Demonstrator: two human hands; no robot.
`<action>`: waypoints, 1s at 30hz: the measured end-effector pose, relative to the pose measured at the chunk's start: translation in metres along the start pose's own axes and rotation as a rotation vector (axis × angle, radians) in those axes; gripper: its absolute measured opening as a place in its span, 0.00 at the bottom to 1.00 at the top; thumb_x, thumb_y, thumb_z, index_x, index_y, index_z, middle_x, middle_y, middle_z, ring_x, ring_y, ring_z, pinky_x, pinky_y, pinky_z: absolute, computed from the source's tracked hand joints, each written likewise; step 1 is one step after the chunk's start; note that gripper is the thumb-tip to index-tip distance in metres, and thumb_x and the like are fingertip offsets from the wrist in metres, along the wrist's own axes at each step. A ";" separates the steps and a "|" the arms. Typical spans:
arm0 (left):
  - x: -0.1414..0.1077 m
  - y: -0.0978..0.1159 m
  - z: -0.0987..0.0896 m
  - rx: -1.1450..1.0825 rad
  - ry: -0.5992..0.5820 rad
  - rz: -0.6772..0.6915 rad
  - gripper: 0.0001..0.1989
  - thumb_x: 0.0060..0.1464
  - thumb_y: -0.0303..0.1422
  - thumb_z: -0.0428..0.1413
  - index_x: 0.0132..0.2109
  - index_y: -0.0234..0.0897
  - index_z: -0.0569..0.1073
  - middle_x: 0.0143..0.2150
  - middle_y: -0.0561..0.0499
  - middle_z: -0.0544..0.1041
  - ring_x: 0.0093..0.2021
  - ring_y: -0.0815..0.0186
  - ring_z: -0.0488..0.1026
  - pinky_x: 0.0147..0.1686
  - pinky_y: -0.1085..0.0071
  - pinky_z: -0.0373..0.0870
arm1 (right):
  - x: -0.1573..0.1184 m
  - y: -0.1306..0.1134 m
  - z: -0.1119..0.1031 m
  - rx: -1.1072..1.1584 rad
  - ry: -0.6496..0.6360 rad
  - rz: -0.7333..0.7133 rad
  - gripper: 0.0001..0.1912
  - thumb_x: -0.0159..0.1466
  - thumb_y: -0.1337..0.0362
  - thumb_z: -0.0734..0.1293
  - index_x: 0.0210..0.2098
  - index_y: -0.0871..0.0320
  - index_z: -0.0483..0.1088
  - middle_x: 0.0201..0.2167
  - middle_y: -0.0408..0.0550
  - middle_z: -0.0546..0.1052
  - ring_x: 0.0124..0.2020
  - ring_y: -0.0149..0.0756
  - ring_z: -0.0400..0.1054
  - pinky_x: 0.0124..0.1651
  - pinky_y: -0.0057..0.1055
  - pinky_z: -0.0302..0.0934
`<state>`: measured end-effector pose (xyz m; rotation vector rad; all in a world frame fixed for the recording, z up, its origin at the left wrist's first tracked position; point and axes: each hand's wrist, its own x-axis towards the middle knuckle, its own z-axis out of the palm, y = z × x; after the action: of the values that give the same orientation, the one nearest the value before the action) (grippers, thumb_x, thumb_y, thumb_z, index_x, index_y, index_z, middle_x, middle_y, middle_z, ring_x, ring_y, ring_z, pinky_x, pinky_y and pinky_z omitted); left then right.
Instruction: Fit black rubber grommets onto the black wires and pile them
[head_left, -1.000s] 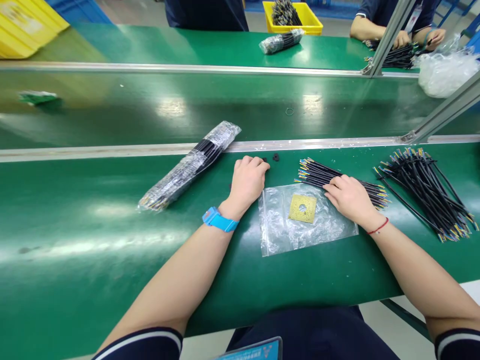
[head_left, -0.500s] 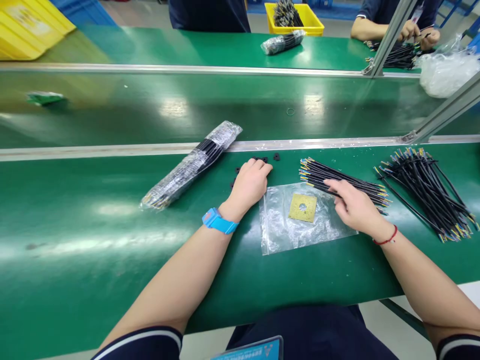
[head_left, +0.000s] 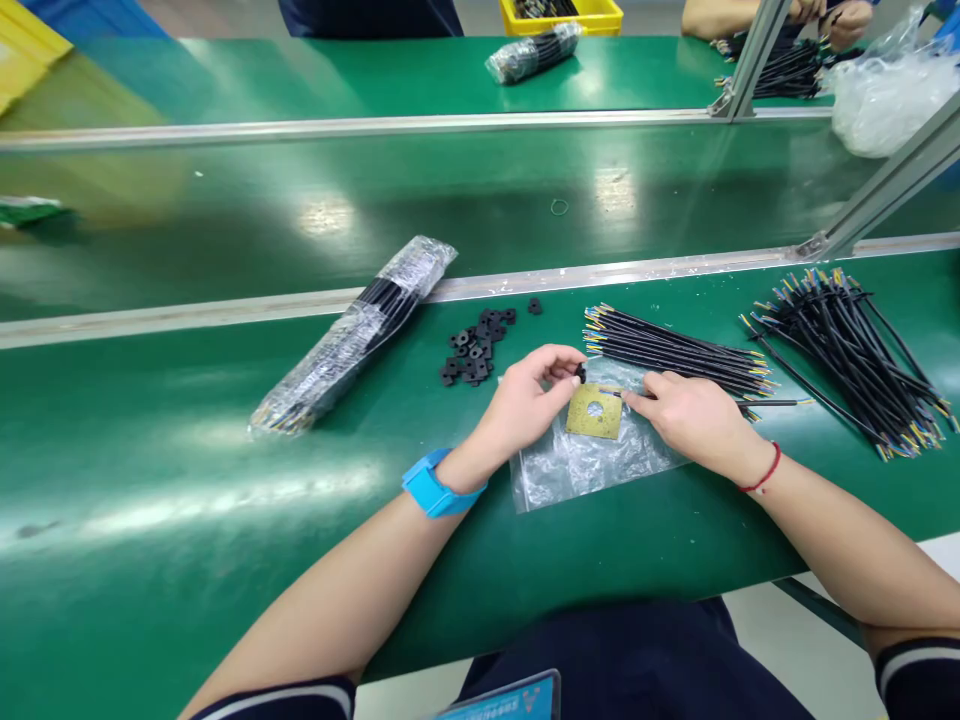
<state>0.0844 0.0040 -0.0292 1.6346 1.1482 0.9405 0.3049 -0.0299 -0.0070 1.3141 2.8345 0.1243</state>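
My left hand (head_left: 531,396) pinches a small black part (head_left: 580,372) between thumb and fingertips. Facing it, my right hand (head_left: 694,415) is closed on a black cable (head_left: 772,403), whose stripped end points left at the black part, a small gap between them. Below both hands a yellow square plate with a hole (head_left: 581,425) lies on a clear plastic bag (head_left: 577,473). Behind my right hand is a bundle of black cables (head_left: 675,350). A pile of small black parts (head_left: 476,345) sits left of my left hand.
A plastic-wrapped cable bundle (head_left: 352,335) lies at left, and a larger loose cable pile (head_left: 847,360) at right. Metal rails (head_left: 637,270) cross behind, with a slanted post (head_left: 885,190) at right. Across the table, a person's hands (head_left: 832,20) are over more cables.
My left hand has left the pile with a black part and come right, beside the plate. My right hand has drawn one cable from the bundle and holds it. The view has shifted slightly.
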 end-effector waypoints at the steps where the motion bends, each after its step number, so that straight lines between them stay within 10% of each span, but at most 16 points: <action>1: -0.001 0.001 0.003 -0.076 0.001 -0.032 0.09 0.49 0.30 0.55 0.40 0.35 0.72 0.36 0.50 0.74 0.35 0.68 0.70 0.40 0.67 0.69 | 0.000 -0.001 0.001 0.015 0.005 0.011 0.16 0.64 0.71 0.59 0.49 0.56 0.71 0.34 0.50 0.73 0.31 0.34 0.65 0.26 0.29 0.51; 11: -0.004 0.008 0.010 -0.534 -0.029 -0.331 0.13 0.46 0.32 0.60 0.41 0.34 0.73 0.31 0.52 0.75 0.29 0.70 0.74 0.37 0.68 0.72 | -0.003 0.002 -0.003 0.563 0.292 0.152 0.14 0.67 0.65 0.56 0.44 0.58 0.72 0.36 0.47 0.77 0.35 0.32 0.71 0.40 0.28 0.64; 30: -0.006 0.013 0.010 -0.525 -0.041 -0.357 0.13 0.44 0.32 0.62 0.39 0.35 0.77 0.29 0.52 0.76 0.27 0.70 0.73 0.35 0.70 0.72 | -0.006 -0.004 -0.001 0.238 0.315 0.081 0.15 0.68 0.63 0.56 0.45 0.56 0.73 0.30 0.45 0.74 0.28 0.29 0.66 0.30 0.26 0.57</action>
<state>0.0950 -0.0063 -0.0206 0.9856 1.0123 0.8745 0.3052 -0.0369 -0.0068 1.5845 3.1385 -0.0077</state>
